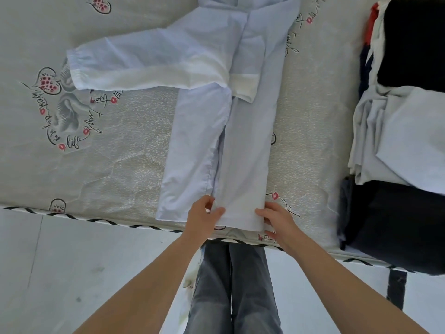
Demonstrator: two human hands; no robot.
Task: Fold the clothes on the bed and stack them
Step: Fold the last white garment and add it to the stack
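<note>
A pale blue long-sleeved shirt [199, 145] lies flat on the bed, collar away from me. Its right side is folded over the middle as a long panel [245, 153], and its left sleeve [144, 66] stretches out to the left. My left hand [204, 213] pinches the near left corner of the folded panel at the hem. My right hand [277, 218] grips the panel's near right corner. Both hands sit at the bed's front edge.
The mattress [96, 165] has a grey cover printed with hearts and script. A stack of folded clothes lies at the right: black [414, 42], pale blue [404, 141] and dark navy [395, 222]. White floor and my jeans show below the bed edge.
</note>
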